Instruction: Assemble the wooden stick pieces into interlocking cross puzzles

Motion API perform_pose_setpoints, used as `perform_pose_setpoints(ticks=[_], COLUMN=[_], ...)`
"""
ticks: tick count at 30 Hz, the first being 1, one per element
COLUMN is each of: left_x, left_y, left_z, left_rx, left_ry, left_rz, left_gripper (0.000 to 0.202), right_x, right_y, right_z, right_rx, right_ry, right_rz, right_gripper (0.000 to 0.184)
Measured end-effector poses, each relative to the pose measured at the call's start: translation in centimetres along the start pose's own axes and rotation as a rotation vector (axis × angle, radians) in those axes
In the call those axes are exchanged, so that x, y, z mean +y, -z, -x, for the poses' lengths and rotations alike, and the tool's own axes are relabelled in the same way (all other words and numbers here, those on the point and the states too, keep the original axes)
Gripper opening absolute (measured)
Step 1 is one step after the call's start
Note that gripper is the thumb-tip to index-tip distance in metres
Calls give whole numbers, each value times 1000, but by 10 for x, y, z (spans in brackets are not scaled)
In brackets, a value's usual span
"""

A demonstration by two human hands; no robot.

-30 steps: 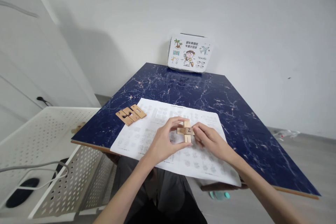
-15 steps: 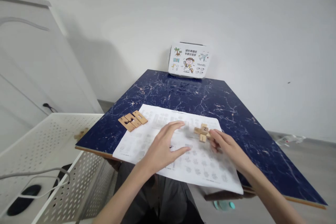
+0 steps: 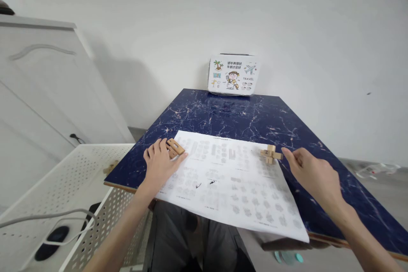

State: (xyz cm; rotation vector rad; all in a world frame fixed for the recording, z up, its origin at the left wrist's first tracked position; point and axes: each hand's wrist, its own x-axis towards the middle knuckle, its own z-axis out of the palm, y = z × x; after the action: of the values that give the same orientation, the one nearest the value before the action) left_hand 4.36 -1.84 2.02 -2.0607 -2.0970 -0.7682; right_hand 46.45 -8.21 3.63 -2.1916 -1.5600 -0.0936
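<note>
An assembled wooden cross puzzle (image 3: 270,154) stands on the right edge of a printed sheet (image 3: 229,182) on the dark blue marbled table (image 3: 242,114). My right hand (image 3: 310,172) is just right of it, fingers loosely bent and holding nothing; its fingertips are next to the puzzle's right arm. My left hand (image 3: 161,161) lies flat at the sheet's left corner, fingers spread over the flat wooden pieces (image 3: 175,148), most of which it covers.
An illustrated white carton (image 3: 233,74) stands against the wall at the table's far edge. A white perforated cart (image 3: 63,187) with a grey cable and a dark object sits low on the left, beside a white cabinet (image 3: 38,93).
Both hands let go of the cross puzzle; my right hand set it down to the right and drew back. My left hand moved left onto the flat wooden pieces.
</note>
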Motion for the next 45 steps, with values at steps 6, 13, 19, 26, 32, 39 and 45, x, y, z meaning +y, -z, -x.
perform_pose_setpoints(ticks=[6,13,19,26,32,39,45], left_x=[-6,-8,18,117,129,100,87], left_y=[-1,-3,0,-10,-23,-16,-13], left_z=[-10,-12,-8,31,28,23,23], left_rx=[-66,-53,-13,-198,-337,-371,-404], left_ry=[-55,-161,-230,-572,-578,-456,-392], left_rz=[55,-27,41,311,355,384,419], left_gripper=[76,71,67,70,86,103,83], right_x=[-69,-105,-96,-88,-80,-84,-78], right_y=[-2,-50,-57,-68,-76,-58,-57], right_z=[20,-11,-21,-35,-42,-35,-37], right_rx=[-333,-610,-680,-620,-450,-298,-363], right_ry=[498,454,279,170,150,454,658], right_rz=[-461,-791,-1086,-1258,-1148,-832,-723], right_gripper=[42,35,41,45,45,25,23])
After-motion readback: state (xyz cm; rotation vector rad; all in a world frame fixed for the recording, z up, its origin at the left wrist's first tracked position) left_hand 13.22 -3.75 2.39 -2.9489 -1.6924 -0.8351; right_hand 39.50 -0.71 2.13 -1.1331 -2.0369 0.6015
